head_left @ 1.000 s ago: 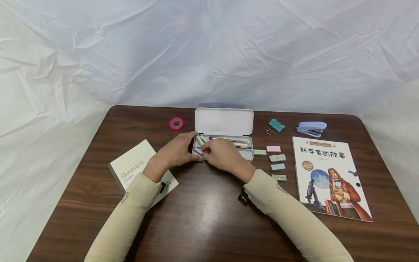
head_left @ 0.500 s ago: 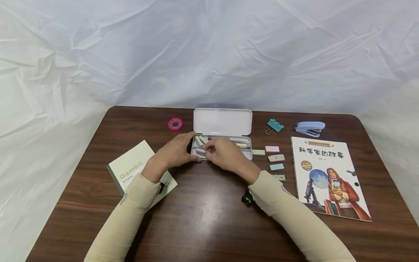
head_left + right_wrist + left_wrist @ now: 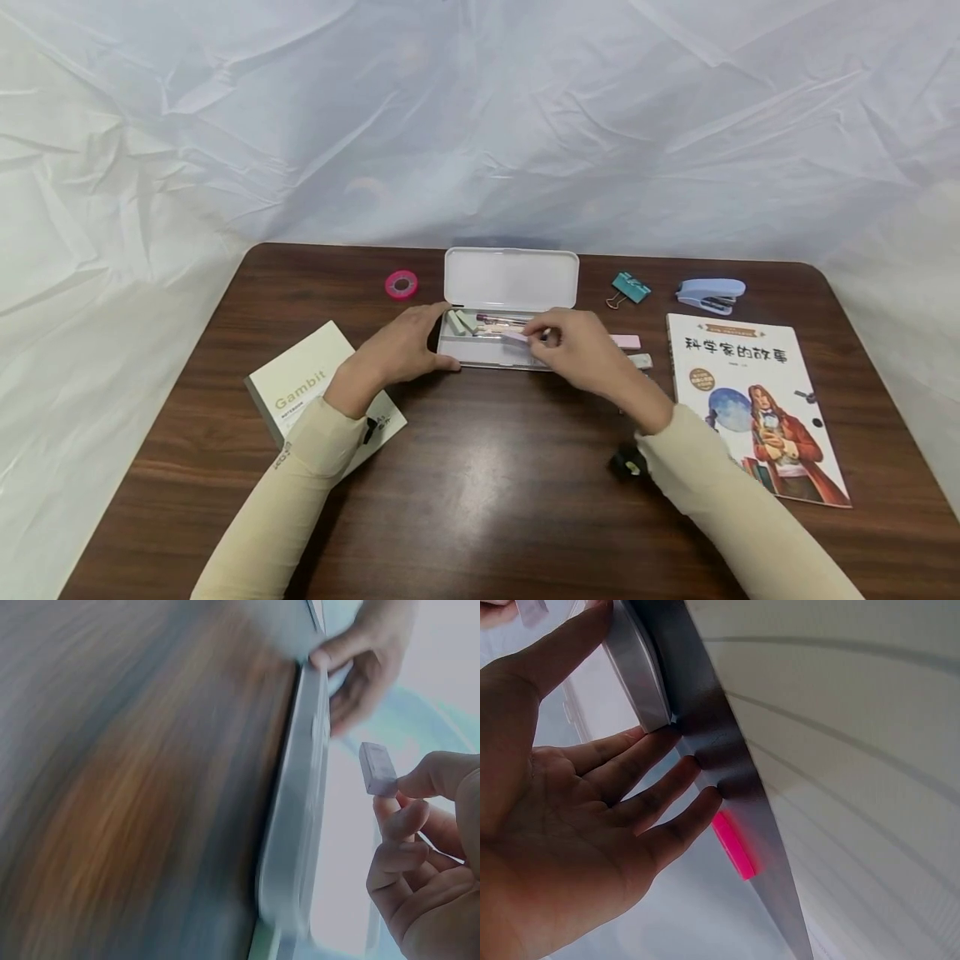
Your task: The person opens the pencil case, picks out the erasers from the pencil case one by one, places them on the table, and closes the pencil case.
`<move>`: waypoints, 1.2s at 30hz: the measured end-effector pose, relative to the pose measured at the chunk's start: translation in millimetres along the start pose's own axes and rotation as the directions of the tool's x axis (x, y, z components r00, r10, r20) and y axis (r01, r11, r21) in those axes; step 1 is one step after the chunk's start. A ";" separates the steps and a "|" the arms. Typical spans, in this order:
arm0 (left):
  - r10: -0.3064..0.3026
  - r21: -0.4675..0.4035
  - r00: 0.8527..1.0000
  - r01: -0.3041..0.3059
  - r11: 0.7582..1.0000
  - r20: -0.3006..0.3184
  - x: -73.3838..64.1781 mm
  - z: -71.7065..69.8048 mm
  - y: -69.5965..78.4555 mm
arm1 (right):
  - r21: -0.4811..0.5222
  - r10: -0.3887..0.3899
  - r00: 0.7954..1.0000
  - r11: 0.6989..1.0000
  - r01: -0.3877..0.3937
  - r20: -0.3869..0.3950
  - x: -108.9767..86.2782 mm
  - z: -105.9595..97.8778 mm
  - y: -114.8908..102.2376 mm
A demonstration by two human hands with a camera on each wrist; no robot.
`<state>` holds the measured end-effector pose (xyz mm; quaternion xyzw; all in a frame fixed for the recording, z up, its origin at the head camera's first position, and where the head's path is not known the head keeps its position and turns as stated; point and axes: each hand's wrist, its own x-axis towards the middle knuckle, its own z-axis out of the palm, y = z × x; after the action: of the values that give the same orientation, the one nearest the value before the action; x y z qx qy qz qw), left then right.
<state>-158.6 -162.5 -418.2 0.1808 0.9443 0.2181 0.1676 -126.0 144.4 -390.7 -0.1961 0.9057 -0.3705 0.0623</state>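
A white pencil case (image 3: 468,353) lies with its lid (image 3: 512,279) raised. Two pale green erasers (image 3: 456,322) and several pens (image 3: 495,320) sit in its back compartment. My left hand (image 3: 405,343) holds the case's left end, thumb at the near corner and fingers at the far one; in the left wrist view the other fingers (image 3: 667,832) extend past the case. Above the right part of the case, my right hand (image 3: 576,348) pinches a small lavender eraser (image 3: 377,769) between thumb and fingertips, raised over the case.
Right of the case lie a pink eraser (image 3: 627,342) and a white one (image 3: 642,361), partly behind my right hand. Beyond are a teal binder clip (image 3: 632,287), blue stapler (image 3: 711,295) and picture-covered book (image 3: 757,400). At left are a notebook (image 3: 307,379) and pink tape roll (image 3: 402,284).
My right hand has lifted the lavender eraser from the case's front left compartment and moved right with it. My left hand stays at the case's left end.
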 end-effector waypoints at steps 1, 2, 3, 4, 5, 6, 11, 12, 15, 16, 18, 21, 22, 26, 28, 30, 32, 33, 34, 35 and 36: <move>0.002 0.001 1.000 -0.002 1.000 0.001 1.0 0.7 -1.1 | -0.008 0.005 1.000 1.000 -0.005 -0.011 -5.0 -5.5 4.2; 0.001 -0.001 1.000 -0.001 1.000 0.003 2.0 1.3 -2.2 | -0.018 0.005 1.000 1.000 -0.006 -0.024 -9.9 -10.9 9.3; 0.011 -0.002 1.000 -0.011 1.000 -0.002 2.7 2.4 -4.6 | -0.025 0.011 0.999 1.000 -0.011 -0.034 -15.2 -16.5 13.6; 0.012 0.000 1.000 -0.012 1.000 -0.002 3.8 3.4 -6.1 | -0.031 0.017 0.999 0.999 -0.019 -0.044 -20.3 -21.6 18.3; 0.005 -0.011 1.000 -0.005 1.000 0.009 2.6 0.5 -2.9 | -0.035 0.024 0.998 0.999 -0.026 -0.053 -25.2 -26.4 22.8; 0.010 -0.003 1.000 -0.010 1.000 0.001 5.5 4.6 -7.8 | -0.038 0.035 0.998 0.999 -0.037 -0.058 -29.8 -30.9 27.1; 0.008 -0.010 1.000 -0.008 1.000 -0.005 7.5 7.4 -13.5 | -0.061 0.093 0.993 0.993 -0.098 -0.076 -48.7 -46.2 47.4; 0.007 -0.011 1.000 -0.007 1.000 -0.002 6.0 5.8 -11.3 | -0.067 0.103 0.992 0.992 -0.108 -0.076 -51.6 -47.9 50.9; 0.007 -0.005 1.000 -0.007 1.000 0.004 0.3 0.1 -4.1 | -0.079 0.126 0.990 0.988 -0.131 -0.068 -58.1 -50.9 59.5; 0.007 0.006 1.000 -0.007 1.000 0.007 2.5 2.0 -6.9 | -0.082 0.130 0.989 0.987 -0.135 -0.064 -59.5 -51.2 61.8; 0.008 0.009 1.000 -0.008 1.000 0.002 5.6 5.5 -11.4 | -0.086 0.138 0.989 0.986 -0.142 -0.053 -62.3 -51.4 65.8; 0.001 0.017 1.000 -0.001 1.000 0.000 11.0 10.0 -17.1 | -0.091 0.137 0.990 0.986 -0.140 -0.035 -65.3 -51.4 69.7; 0.004 0.020 1.000 -0.004 1.000 -0.007 14.9 13.9 -22.4 | -0.097 0.134 0.991 0.986 -0.136 -0.031 -65.8 -51.4 70.4; 0.001 0.021 1.000 -0.001 1.000 -0.014 15.1 14.7 -22.1 | -0.113 0.126 0.992 0.985 -0.128 -0.024 -66.8 -50.5 69.8; -0.005 0.009 1.000 0.005 1.000 -0.004 13.9 12.7 -19.1 | -0.118 0.126 0.992 0.985 -0.128 -0.022 -67.0 -49.3 69.9; -0.009 -0.003 1.000 0.009 1.000 -0.001 13.2 12.1 -18.7 | -0.115 0.124 0.992 0.985 -0.125 -0.015 -67.8 -47.4 71.3; -0.009 0.002 1.000 0.009 1.000 0.001 11.5 10.9 -16.6 | -0.116 0.121 0.993 0.986 -0.121 -0.007 -68.8 -45.6 72.5; -0.009 0.001 1.000 0.009 1.000 0.002 10.0 9.6 -14.5 | -0.119 0.119 0.993 0.986 -0.119 -0.004 -69.2 -44.9 72.8; -0.008 0.001 1.000 0.008 1.000 -0.004 9.8 9.8 -14.7 | -0.122 0.117 0.993 0.986 -0.117 -0.001 -69.6 -44.2 72.7; -0.011 -0.004 1.000 0.011 1.000 -0.001 7.8 7.7 -11.6 | -0.127 0.114 0.993 0.985 -0.113 0.001 -70.0 -43.6 72.5; -0.014 -0.006 1.000 0.014 1.000 0.006 5.3 4.4 -7.0 | -0.138 0.111 0.994 0.984 -0.110 0.002 -70.0 -43.2 71.8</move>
<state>-163.4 -164.6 -426.5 0.1745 0.9443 0.2193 0.1726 -95.3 247.0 -411.9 -0.1513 0.9383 -0.3021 0.0733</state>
